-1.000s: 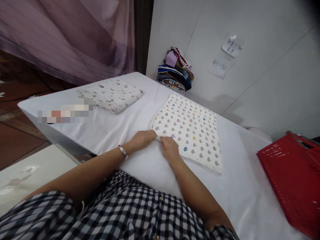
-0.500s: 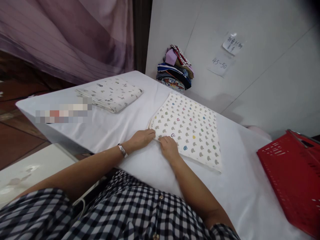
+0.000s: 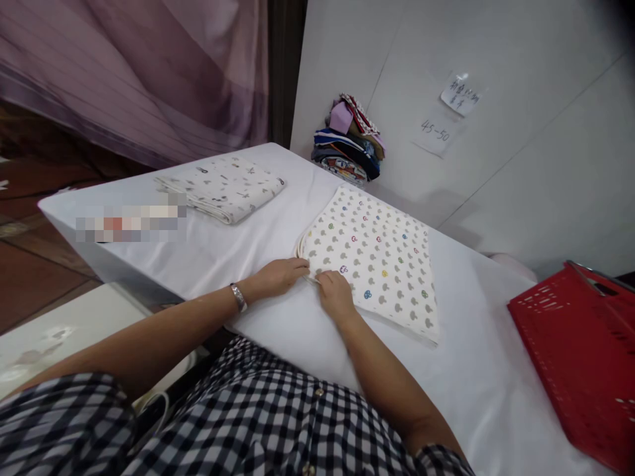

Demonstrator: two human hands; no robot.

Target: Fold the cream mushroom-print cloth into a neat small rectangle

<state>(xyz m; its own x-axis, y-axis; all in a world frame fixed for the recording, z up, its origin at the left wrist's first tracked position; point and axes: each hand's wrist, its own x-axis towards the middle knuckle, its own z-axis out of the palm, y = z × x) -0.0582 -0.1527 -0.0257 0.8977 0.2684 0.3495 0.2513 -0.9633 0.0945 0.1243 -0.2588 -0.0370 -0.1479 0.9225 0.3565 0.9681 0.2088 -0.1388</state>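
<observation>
2 hands, left hand (image 3: 278, 276), right hand (image 3: 336, 295), pinching near edge of folded spotted cloth (image 3: 377, 258)

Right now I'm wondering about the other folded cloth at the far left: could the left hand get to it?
Probably yes: the left hand rests at the mushroom-print cloth, and only bare white table lies between it and the grey-print folded cloth.

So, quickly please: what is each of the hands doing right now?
Left hand: fingers curled on the near corner of the mushroom-print cloth; grip cannot be told.
Right hand: same corner; grip cannot be told.
</observation>
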